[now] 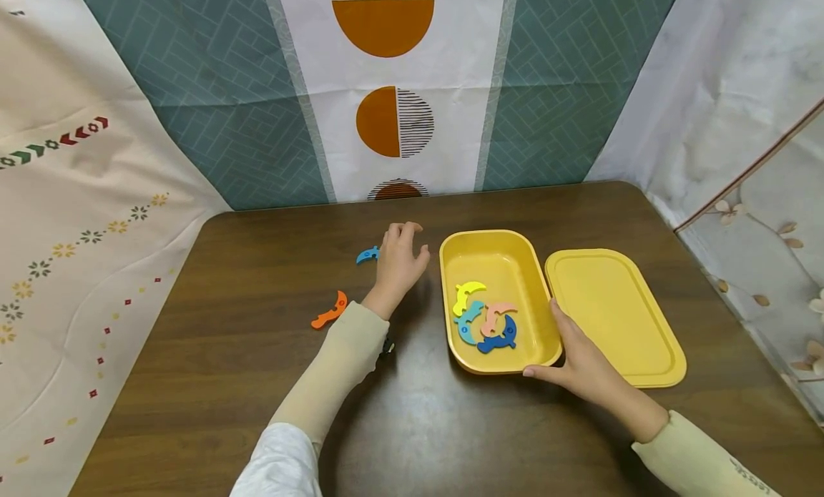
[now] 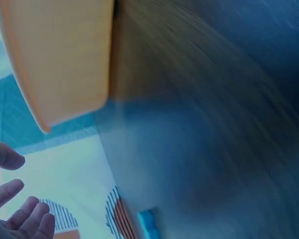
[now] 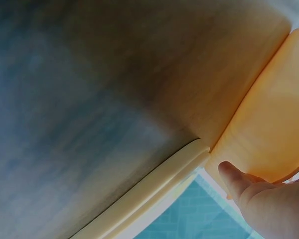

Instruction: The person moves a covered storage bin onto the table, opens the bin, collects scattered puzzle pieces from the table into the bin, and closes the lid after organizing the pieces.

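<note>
My left hand point(image 1: 398, 264) is over the table, fingers loosely bent and apart, with nothing between them. Just left of it lies a small blue toy piece point(image 1: 368, 254), partly hidden by the hand. An orange crescent-shaped piece point(image 1: 330, 311) lies nearer the left forearm. My right hand point(image 1: 582, 357) holds the near right corner of a yellow container point(image 1: 455, 340), thumb at the front wall and fingers along the right side. Inside, toward its near end, are a bright yellow piece point(image 1: 468, 294), a light blue piece point(image 1: 468, 325), a pink piece point(image 1: 494, 317) and a dark blue piece point(image 1: 501, 337).
A yellow lid point(image 1: 618, 318) lies flat on the brown table point(image 1: 244, 382), right beside the container and the right hand. A patterned cloth point(image 1: 399, 118) hangs behind the table's far edge. Light fabric hangs at both sides.
</note>
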`<move>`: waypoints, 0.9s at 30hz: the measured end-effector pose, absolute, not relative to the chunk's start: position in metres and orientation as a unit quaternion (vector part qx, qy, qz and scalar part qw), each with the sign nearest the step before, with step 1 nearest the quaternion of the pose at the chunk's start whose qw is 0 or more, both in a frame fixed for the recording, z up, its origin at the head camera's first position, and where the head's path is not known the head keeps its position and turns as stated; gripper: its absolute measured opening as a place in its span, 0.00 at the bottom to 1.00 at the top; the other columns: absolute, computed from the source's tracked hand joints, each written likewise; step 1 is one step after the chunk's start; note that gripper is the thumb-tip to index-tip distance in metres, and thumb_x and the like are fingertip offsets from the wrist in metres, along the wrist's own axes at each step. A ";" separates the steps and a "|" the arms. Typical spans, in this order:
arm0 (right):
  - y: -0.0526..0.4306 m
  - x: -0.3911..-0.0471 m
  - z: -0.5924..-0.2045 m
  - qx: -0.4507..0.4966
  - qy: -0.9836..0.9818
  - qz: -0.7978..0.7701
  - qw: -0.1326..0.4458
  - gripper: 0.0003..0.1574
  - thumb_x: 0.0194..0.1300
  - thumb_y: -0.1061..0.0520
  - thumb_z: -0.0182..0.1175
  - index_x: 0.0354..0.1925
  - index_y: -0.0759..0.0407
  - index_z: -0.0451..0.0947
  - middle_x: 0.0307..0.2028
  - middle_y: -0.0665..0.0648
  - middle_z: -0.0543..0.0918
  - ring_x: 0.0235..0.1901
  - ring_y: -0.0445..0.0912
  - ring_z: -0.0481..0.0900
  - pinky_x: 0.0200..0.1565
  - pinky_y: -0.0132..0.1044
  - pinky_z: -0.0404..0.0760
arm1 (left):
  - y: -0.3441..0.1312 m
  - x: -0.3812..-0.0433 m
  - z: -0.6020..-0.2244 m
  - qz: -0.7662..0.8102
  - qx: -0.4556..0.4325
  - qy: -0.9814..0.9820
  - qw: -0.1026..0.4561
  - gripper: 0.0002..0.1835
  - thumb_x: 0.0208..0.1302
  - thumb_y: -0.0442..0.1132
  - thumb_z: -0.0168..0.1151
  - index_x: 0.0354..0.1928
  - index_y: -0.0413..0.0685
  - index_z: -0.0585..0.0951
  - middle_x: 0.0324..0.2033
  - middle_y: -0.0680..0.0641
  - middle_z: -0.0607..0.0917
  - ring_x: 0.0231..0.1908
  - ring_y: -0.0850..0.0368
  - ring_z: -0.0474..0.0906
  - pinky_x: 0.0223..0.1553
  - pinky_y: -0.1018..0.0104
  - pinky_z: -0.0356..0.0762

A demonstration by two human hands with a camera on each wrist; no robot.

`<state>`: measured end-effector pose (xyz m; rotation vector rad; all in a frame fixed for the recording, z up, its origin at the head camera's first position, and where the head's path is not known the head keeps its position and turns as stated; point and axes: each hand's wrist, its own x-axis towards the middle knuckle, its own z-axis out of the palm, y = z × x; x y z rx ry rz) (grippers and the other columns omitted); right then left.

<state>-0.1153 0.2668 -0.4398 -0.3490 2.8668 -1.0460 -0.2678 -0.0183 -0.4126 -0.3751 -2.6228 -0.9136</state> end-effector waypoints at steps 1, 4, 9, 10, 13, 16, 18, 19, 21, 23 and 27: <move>0.267 -0.115 -0.440 -0.113 0.933 -0.340 0.035 0.76 0.46 0.41 0.74 0.73 0.68 0.36 0.71 0.74 0.49 0.67 0.69 0.53 0.60 0.65 0.60 | -0.020 -0.269 -0.414 -0.323 -0.125 -0.924 0.162 0.15 0.61 0.37 0.62 0.50 0.41 0.76 0.48 0.38 0.74 0.49 0.42 0.72 0.46 0.52 0.74; 0.266 -0.114 -0.440 -0.112 0.933 -0.339 0.034 0.76 0.46 0.42 0.74 0.73 0.68 0.36 0.70 0.74 0.49 0.67 0.69 0.53 0.60 0.64 0.60 | -0.027 -0.272 -0.419 -0.333 -0.105 -0.927 0.137 0.13 0.62 0.37 0.60 0.48 0.41 0.77 0.51 0.38 0.73 0.52 0.43 0.70 0.46 0.52 0.74; 0.265 -0.114 -0.442 -0.109 0.933 -0.340 0.034 0.76 0.45 0.42 0.75 0.73 0.68 0.36 0.70 0.74 0.49 0.67 0.69 0.53 0.60 0.64 0.60 | -0.038 -0.278 -0.426 -0.336 -0.083 -0.930 0.124 0.14 0.62 0.37 0.60 0.48 0.40 0.78 0.55 0.38 0.71 0.55 0.42 0.68 0.49 0.51 0.72; 0.265 -0.114 -0.442 -0.109 0.933 -0.340 0.035 0.76 0.45 0.42 0.74 0.73 0.67 0.36 0.71 0.74 0.49 0.67 0.69 0.53 0.61 0.64 0.60 | -0.041 -0.279 -0.427 -0.334 -0.079 -0.931 0.124 0.14 0.62 0.36 0.60 0.49 0.39 0.78 0.56 0.38 0.70 0.55 0.41 0.68 0.50 0.51 0.72; 0.265 -0.114 -0.441 -0.108 0.933 -0.341 0.036 0.76 0.46 0.41 0.74 0.74 0.66 0.35 0.71 0.73 0.49 0.68 0.69 0.53 0.61 0.64 0.59 | -0.048 -0.282 -0.431 -0.333 -0.062 -0.934 0.116 0.17 0.62 0.36 0.60 0.52 0.38 0.77 0.58 0.38 0.70 0.56 0.41 0.67 0.53 0.50 0.70; 0.265 -0.115 -0.441 -0.109 0.933 -0.341 0.036 0.77 0.46 0.42 0.74 0.74 0.65 0.35 0.71 0.73 0.48 0.68 0.69 0.53 0.61 0.65 0.59 | -0.055 -0.285 -0.436 -0.339 -0.042 -0.935 0.095 0.20 0.62 0.37 0.60 0.55 0.39 0.75 0.59 0.38 0.69 0.57 0.40 0.66 0.56 0.48 0.67; 0.265 -0.115 -0.440 -0.111 0.933 -0.342 0.035 0.77 0.45 0.42 0.74 0.74 0.65 0.35 0.71 0.73 0.49 0.68 0.69 0.53 0.60 0.65 0.59 | -0.059 -0.287 -0.439 -0.349 -0.029 -0.933 0.084 0.21 0.62 0.37 0.61 0.56 0.39 0.75 0.59 0.38 0.68 0.58 0.40 0.64 0.57 0.46 0.64; 0.265 -0.115 -0.440 -0.112 0.933 -0.341 0.035 0.77 0.45 0.42 0.75 0.74 0.65 0.35 0.71 0.73 0.49 0.68 0.69 0.53 0.60 0.65 0.60 | -0.060 -0.287 -0.441 -0.352 -0.024 -0.932 0.080 0.21 0.62 0.38 0.61 0.57 0.39 0.75 0.59 0.37 0.68 0.58 0.40 0.64 0.58 0.46 0.63; 0.265 -0.115 -0.440 -0.112 0.933 -0.340 0.035 0.77 0.45 0.42 0.75 0.74 0.66 0.35 0.71 0.73 0.49 0.68 0.69 0.53 0.60 0.65 0.60 | -0.063 -0.289 -0.442 -0.361 -0.018 -0.929 0.077 0.21 0.62 0.38 0.61 0.57 0.39 0.75 0.59 0.37 0.68 0.59 0.40 0.63 0.58 0.45 0.62; 0.265 -0.116 -0.440 -0.111 0.933 -0.339 0.036 0.77 0.45 0.43 0.75 0.74 0.66 0.35 0.71 0.74 0.49 0.68 0.69 0.53 0.60 0.65 0.60 | -0.064 -0.290 -0.443 -0.362 -0.015 -0.929 0.076 0.22 0.61 0.37 0.61 0.57 0.39 0.75 0.59 0.36 0.68 0.59 0.39 0.63 0.58 0.44 0.62; 0.265 -0.116 -0.439 -0.109 0.934 -0.338 0.039 0.77 0.45 0.42 0.75 0.74 0.65 0.35 0.71 0.73 0.48 0.68 0.69 0.53 0.60 0.65 0.59 | -0.067 -0.291 -0.445 -0.353 -0.004 -0.933 0.063 0.24 0.59 0.37 0.61 0.58 0.40 0.73 0.59 0.35 0.67 0.59 0.39 0.62 0.59 0.45 0.62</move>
